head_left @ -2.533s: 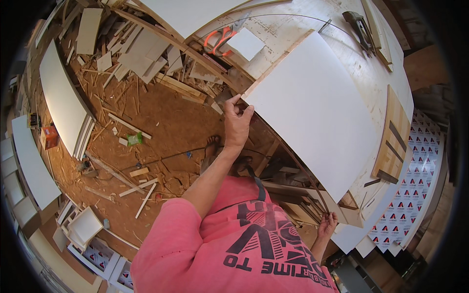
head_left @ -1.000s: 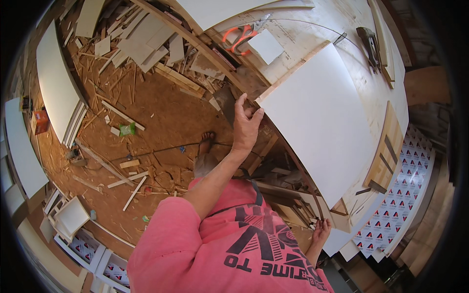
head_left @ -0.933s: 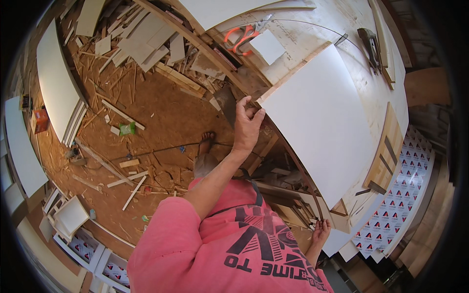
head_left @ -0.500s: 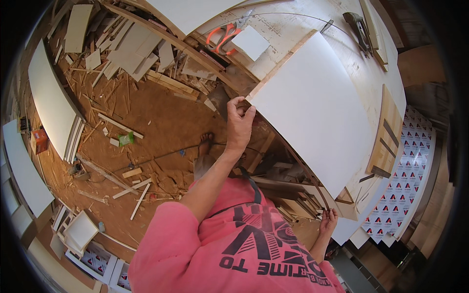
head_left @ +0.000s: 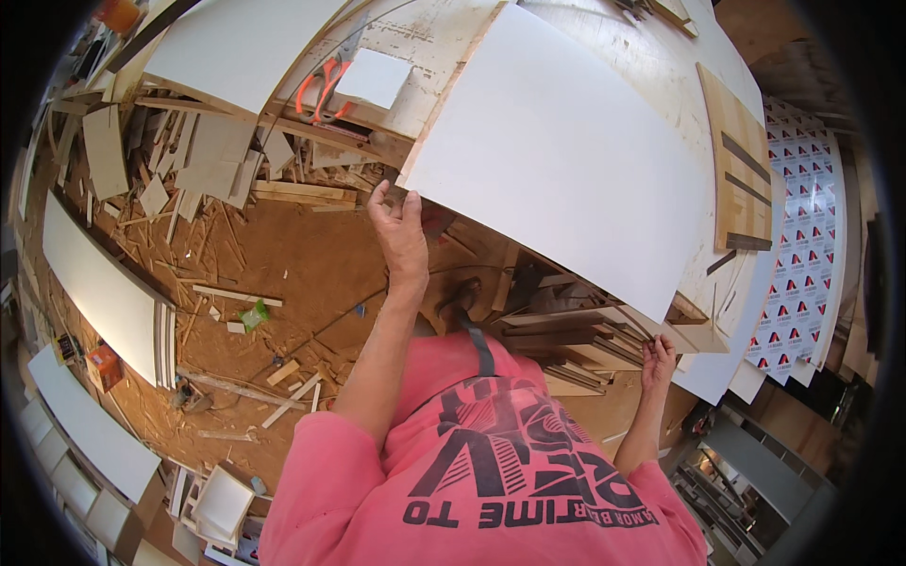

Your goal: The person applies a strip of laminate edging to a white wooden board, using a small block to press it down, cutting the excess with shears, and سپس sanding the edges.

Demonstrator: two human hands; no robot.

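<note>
A large white panel (head_left: 566, 151) lies on the worktable (head_left: 415, 38), its near edge facing me. Along that edge runs a thin dark strip (head_left: 557, 266). At the panel's left near corner, my left hand (head_left: 401, 236) has thumb and fingers closed around the strip's end; the exact contact is partly hidden. My right hand (head_left: 658, 360) pinches the strip near the right end of the edge, a little below the panel's right corner. Orange-handled scissors (head_left: 327, 90) and a small white square piece (head_left: 375, 78) rest to the panel's left.
A wooden board with dark bars (head_left: 736, 160) lies right of the panel, near a printed sheet (head_left: 802, 236). Boards (head_left: 566, 330) are stacked below the table. Wood offcuts (head_left: 212, 156) and scraps cover the floor on the left, beside leaning white panels (head_left: 104, 283).
My view has swung, so the table and panel appear farther left and higher. Both hands stay at the two ends of the panel's near edge, the left fingers slightly more spread.
</note>
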